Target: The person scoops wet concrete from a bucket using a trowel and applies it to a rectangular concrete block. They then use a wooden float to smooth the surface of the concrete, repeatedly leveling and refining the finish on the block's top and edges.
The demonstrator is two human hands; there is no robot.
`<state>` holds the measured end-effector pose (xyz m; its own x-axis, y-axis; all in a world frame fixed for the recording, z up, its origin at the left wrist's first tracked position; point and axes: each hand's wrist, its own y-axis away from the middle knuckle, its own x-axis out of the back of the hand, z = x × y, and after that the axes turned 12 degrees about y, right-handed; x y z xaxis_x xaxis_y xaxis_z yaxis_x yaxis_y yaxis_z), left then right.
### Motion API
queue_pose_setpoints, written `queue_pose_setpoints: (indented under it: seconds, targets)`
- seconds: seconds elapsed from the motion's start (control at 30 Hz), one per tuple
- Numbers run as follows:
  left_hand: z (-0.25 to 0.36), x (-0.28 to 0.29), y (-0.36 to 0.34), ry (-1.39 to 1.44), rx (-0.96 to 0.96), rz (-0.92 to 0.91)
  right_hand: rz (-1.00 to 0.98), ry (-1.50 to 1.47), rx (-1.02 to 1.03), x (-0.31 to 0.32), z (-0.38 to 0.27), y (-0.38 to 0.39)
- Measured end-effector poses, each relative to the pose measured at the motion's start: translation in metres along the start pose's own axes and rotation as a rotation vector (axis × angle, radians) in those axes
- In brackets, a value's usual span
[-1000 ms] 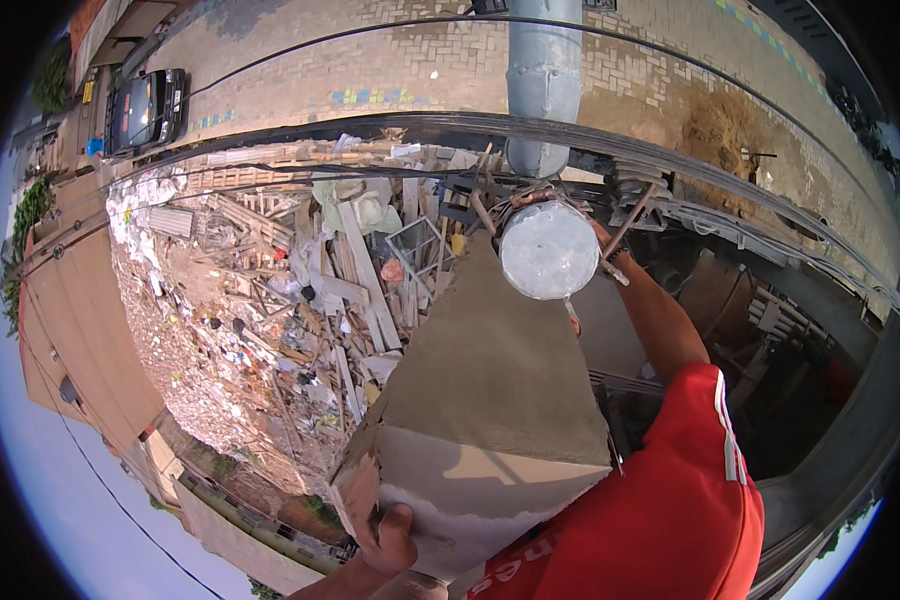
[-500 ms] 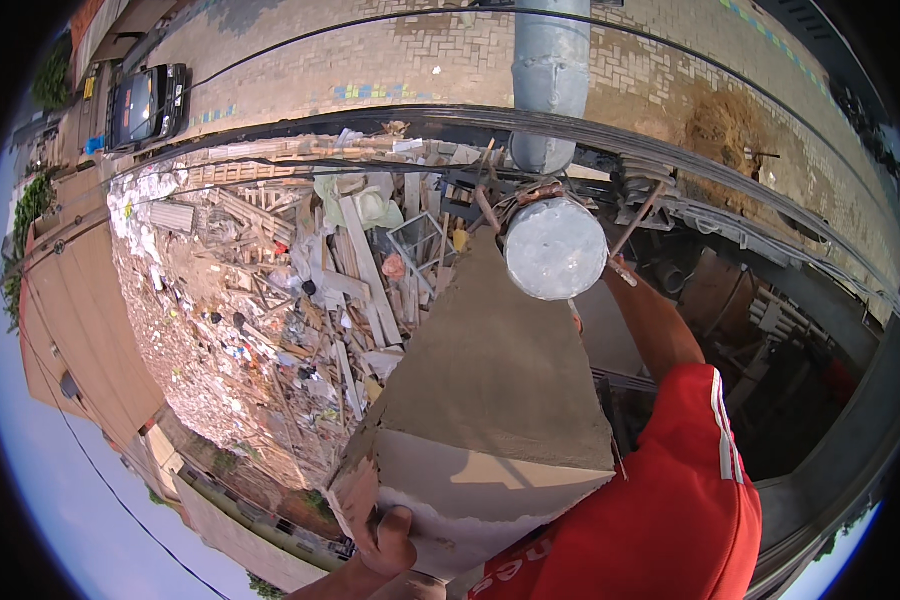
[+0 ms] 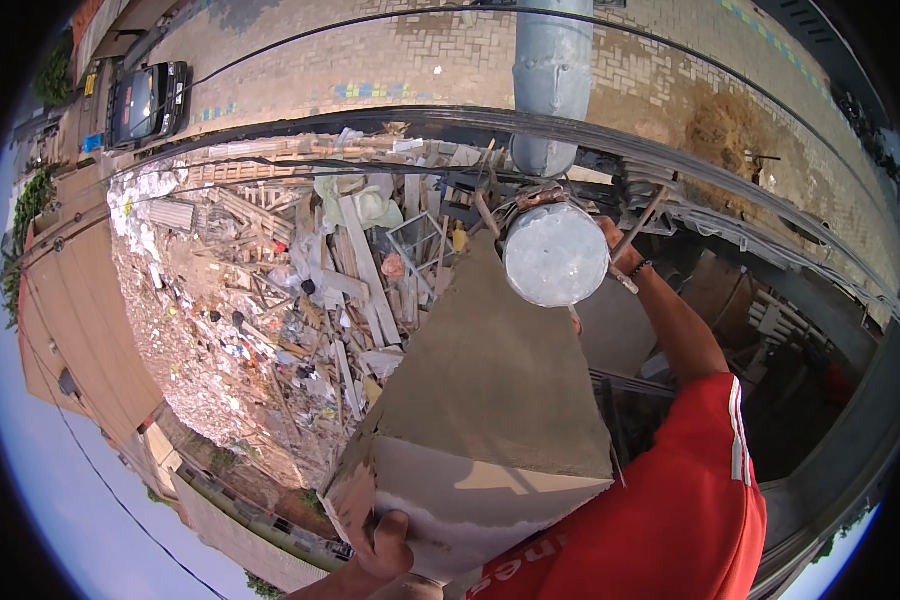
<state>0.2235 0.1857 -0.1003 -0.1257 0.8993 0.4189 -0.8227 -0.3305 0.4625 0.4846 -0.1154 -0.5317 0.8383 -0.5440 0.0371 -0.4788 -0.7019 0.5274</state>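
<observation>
A wall top of smooth grey plaster (image 3: pixel 490 370) runs ahead of me, with a paler, light-coloured band (image 3: pixel 470 480) at its near end. My left hand (image 3: pixel 390 545) grips the near left corner of this wall, thumb along its edge. At the wall's far end stands a post with a round, pale grey top (image 3: pixel 556 256). My right arm, in a red sleeve, stretches past the wall's right side. My right hand (image 3: pixel 612 238) is behind the post's right edge, close to a thin rusty rod (image 3: pixel 642 222). Its fingers are mostly hidden.
Bundled black cables (image 3: pixel 420 115) cross just beyond the post, before a big grey metal pole (image 3: pixel 552 80). Far below on the left lies rubble with broken timber (image 3: pixel 370 270). A dark car (image 3: pixel 148 105) stands on the paved street. A dark recess (image 3: pixel 800 400) drops away at right.
My right hand has moved farther away along the post's right side, and its dark bracelet now shows. The right forearm is more extended. My left hand stays on the wall corner.
</observation>
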Motion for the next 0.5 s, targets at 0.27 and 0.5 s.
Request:
queue_pose_setpoints:
  seconds: [0.27, 0.5]
  targets:
    - [0.023, -0.007, -0.020, 0.060, -0.009, -0.009, 0.095, 0.038, 0.027, -0.026, 0.008, -0.016]
    - [0.020, -0.004, -0.014, -0.117, -0.200, -0.080, 0.073, -0.032, 0.067, -0.034, -0.029, 0.001]
